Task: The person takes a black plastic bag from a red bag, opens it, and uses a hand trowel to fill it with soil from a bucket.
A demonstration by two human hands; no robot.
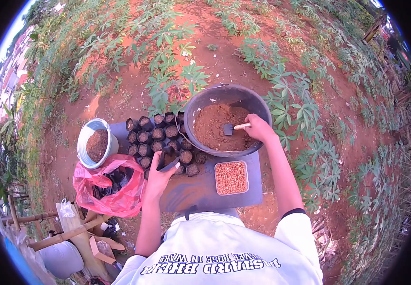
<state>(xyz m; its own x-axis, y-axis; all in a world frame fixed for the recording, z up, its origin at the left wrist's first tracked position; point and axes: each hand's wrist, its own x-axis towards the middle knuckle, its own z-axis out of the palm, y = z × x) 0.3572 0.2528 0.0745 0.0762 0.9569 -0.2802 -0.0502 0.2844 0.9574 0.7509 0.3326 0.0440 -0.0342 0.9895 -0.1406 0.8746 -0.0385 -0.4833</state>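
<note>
My right hand (258,128) is closed round the light handle of a small trowel (229,128), its dark blade on the brown soil (215,124) inside a large black bucket (196,102). With my left hand (159,176) I hold a black planting bag (168,159) by its sides, mouth upward, just in front of the rows of soil-filled black bags (158,133). A clear square container of orange-brown kernels (231,177) sits below the bucket on the grey board (191,194).
At the left stand a pale round bucket of soil (113,147) and an open pink plastic bag (84,190) with black bags inside. Wood pieces and bamboo poles (79,232) lie at the lower left. Green leafy plants (305,111) grow on red ground beyond and to the right.
</note>
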